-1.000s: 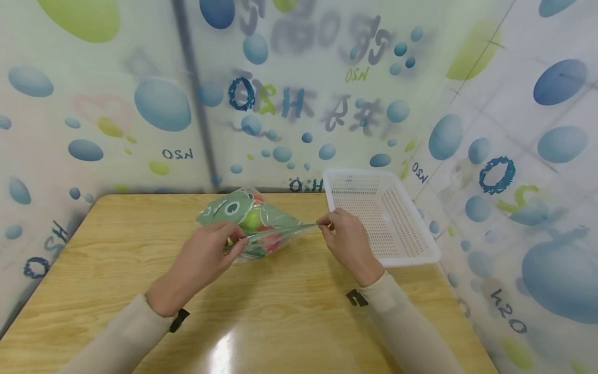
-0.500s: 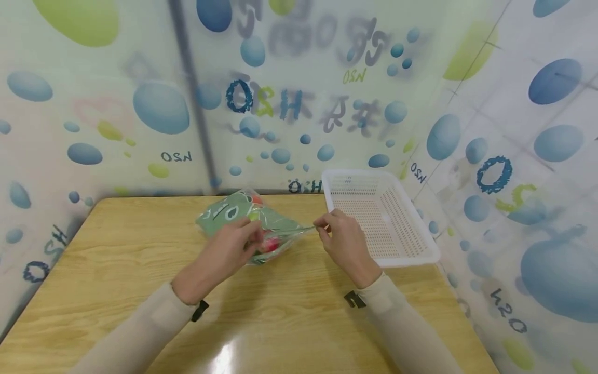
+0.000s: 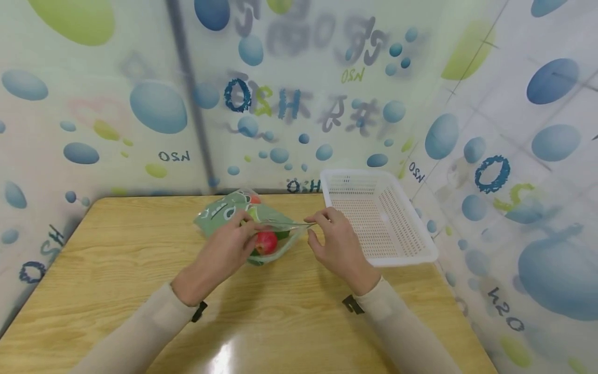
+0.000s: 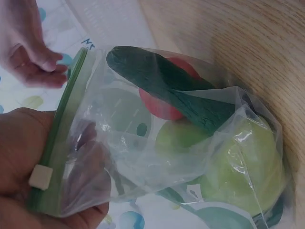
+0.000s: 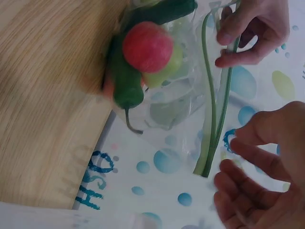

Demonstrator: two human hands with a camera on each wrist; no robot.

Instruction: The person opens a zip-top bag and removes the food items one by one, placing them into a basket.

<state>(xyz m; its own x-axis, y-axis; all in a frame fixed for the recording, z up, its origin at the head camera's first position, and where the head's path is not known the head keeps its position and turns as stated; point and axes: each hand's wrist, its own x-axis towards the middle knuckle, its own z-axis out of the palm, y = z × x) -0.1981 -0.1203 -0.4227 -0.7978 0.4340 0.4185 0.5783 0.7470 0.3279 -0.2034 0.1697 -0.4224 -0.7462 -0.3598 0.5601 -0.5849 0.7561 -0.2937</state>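
A clear zip bag with a green cartoon face (image 3: 215, 215) lies on the wooden table. My left hand (image 3: 229, 241) pinches one side of its green-edged mouth, and that mouth gapes. In the left wrist view a white slider (image 4: 41, 177) sits on the green zip strip (image 4: 62, 112). Inside the bag are a red apple (image 5: 147, 46), a green pepper (image 5: 127, 90) with a curved stem, a dark green cucumber-like vegetable (image 5: 164, 13) and a pale green round fruit (image 4: 245, 164). My right hand (image 3: 341, 246) is beside the bag's right corner, fingers apart and slightly bent, holding nothing visible.
A white perforated plastic basket (image 3: 422, 257) stands to the right, behind my right hand, with nothing visible in it. The wooden table (image 3: 275, 322) meets a bubble-patterned wall (image 3: 261, 150) at the back, and another wall rises on the right.
My left hand has moved right along the bag's mouth. The bag's mouth has parted, showing the red apple more plainly. My right hand has let go of the bag's corner and shifted slightly left.
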